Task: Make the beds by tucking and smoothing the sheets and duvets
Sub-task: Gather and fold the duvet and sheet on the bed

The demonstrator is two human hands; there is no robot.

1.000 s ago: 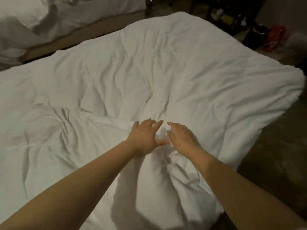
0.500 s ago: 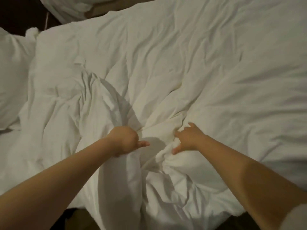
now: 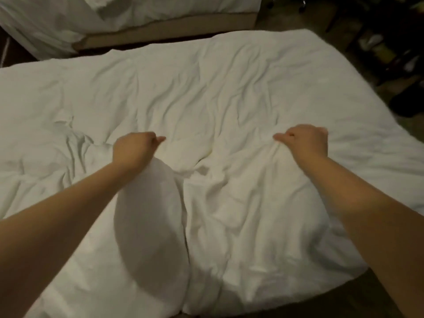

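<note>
at left, gripping a raised fold of the white duvet in the left hand, fingers curled. lying wrinkled and spread wide across the middle. at right, pinching a gathered ridge of it in the right hand, well apart from the other.

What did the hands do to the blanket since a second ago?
A second ago the left hand and right hand lay open, side by side on the duvet. Each then grabbed a bunch of fabric, and they have pulled apart sideways, stretching it between them. Both still grip it, and the duvet is still wrinkled.
</note>
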